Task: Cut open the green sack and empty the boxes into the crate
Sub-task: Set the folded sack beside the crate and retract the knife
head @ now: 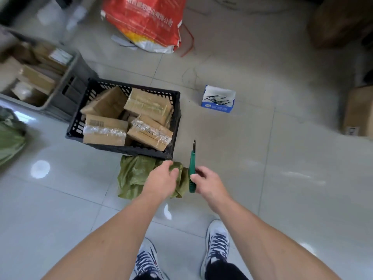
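Note:
A crumpled green sack (pixel 134 177) lies limp on the tiled floor, just in front of the black plastic crate (pixel 175 110). Several taped cardboard boxes (pixel 106 130) fill the crate. My left hand (pixel 163 176) grips the bunched top of the sack. My right hand (pixel 207 181) is beside it on the right and holds a green-handled cutter (pixel 192 165), whose dark blade points up and away from me.
A red and white woven bag (pixel 145 21) stands at the back. A small blue and white box of black ties (pixel 219 99) sits right of the crate. A grey bin of boxes (pixel 40 77) and another green sack (pixel 9 138) are at left; brown cartons (pixel 359 112) at right.

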